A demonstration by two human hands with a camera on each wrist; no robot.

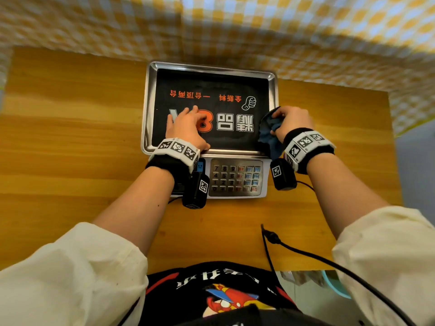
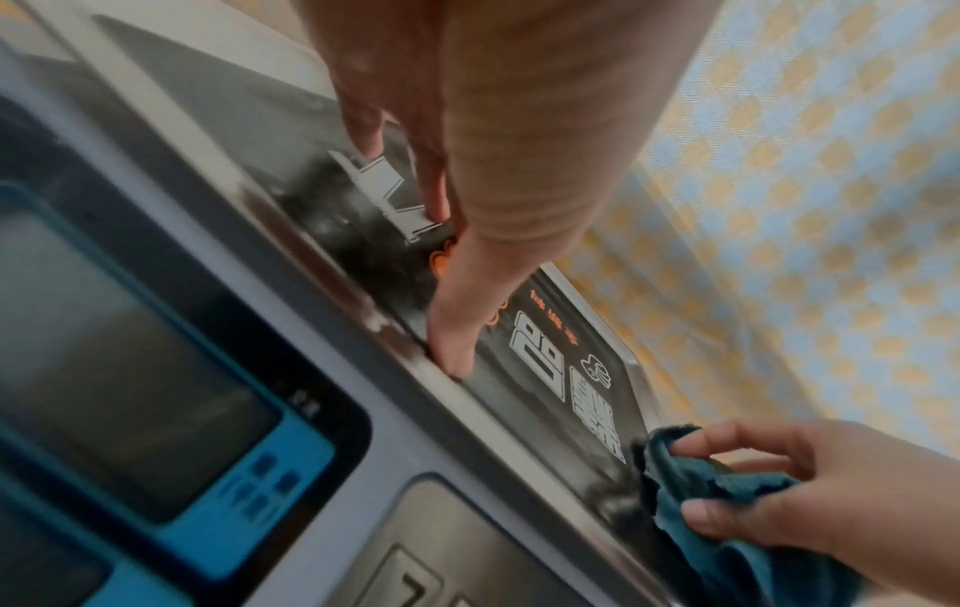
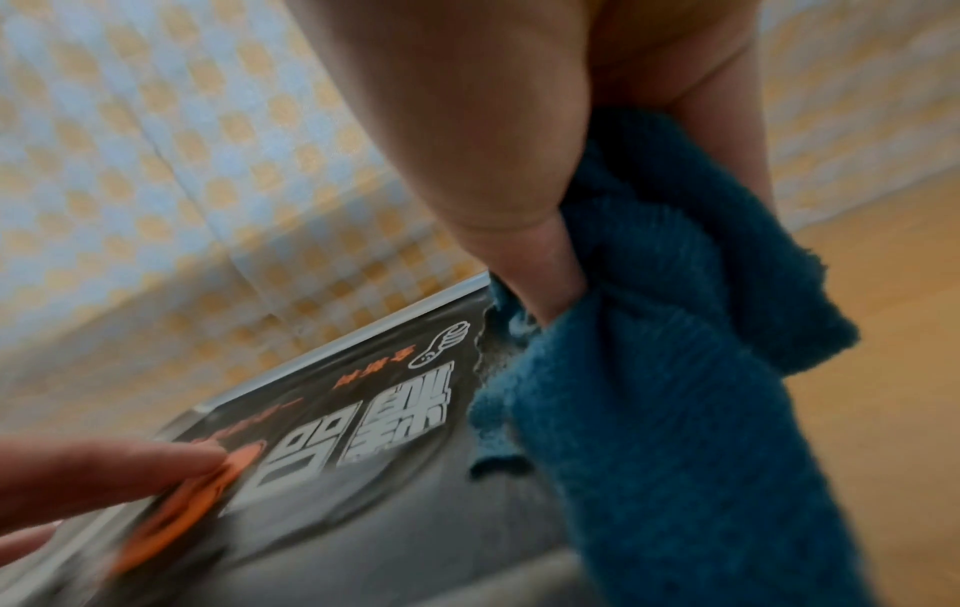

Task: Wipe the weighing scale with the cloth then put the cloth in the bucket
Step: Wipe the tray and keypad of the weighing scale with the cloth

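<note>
The weighing scale [image 1: 266, 180] stands mid-table, its steel tray [image 1: 211, 67] covered by a black printed sticker and its keypad facing me. My left hand [image 1: 186, 123] lies flat on the tray's left half with fingers spread; in the left wrist view the thumb [image 2: 457, 349] touches the tray's near rim. My right hand [image 1: 292, 121] grips a bunched dark blue cloth [image 1: 270, 137] against the tray's right edge, and the cloth [image 3: 649, 369] hangs down past the rim. A light blue bucket [image 1: 339, 288] shows partly below the table's near right edge, mostly hidden by my sleeve.
The scale sits on a wooden table [image 1: 70, 137] with bare wood on both sides. A yellow checked curtain [image 1: 235, 24] hangs right behind the tray. A black cable [image 1: 294, 250] runs across the near right part of the table toward me.
</note>
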